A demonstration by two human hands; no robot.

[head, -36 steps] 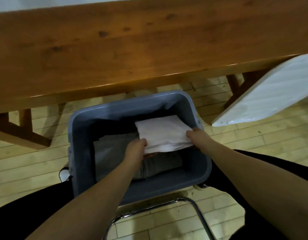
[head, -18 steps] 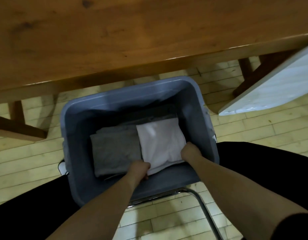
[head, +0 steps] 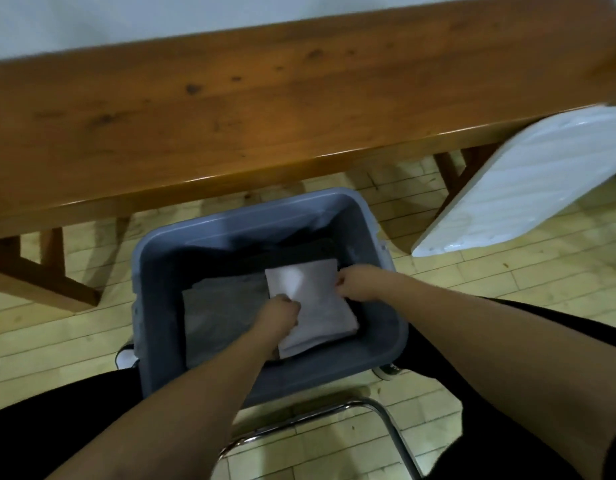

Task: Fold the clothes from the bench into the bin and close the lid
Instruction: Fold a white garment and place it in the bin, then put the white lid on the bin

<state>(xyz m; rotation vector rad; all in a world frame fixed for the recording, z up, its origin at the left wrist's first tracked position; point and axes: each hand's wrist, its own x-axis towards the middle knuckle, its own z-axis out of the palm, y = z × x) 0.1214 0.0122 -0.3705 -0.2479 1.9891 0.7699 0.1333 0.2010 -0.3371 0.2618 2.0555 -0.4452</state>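
A grey-blue bin (head: pixel 265 216) stands on the floor in front of the wooden bench (head: pixel 265 116). Inside it a folded white garment (head: pixel 313 306) lies on the right, beside a folded grey garment (head: pixel 219 313) on the left. Something dark (head: pixel 299 251) lies behind them. My left hand (head: pixel 280 315) has curled fingers pinching the white garment's left edge. My right hand (head: pixel 360 284) grips its right edge with curled fingers. The white lid (head: pixel 528 181) leans against the bench at the right.
The bench top shows no clothes in view. A chrome chair frame (head: pixel 368 407) curves just below the bin. My shoes (head: pixel 124 356) flank the bin on the pale wooden floor. Bench legs (head: pixel 46 271) stand at the left.
The white garment went down from above the bin to lie flat beside the grey one. Both hands shifted from its near edge up to its left and right sides.
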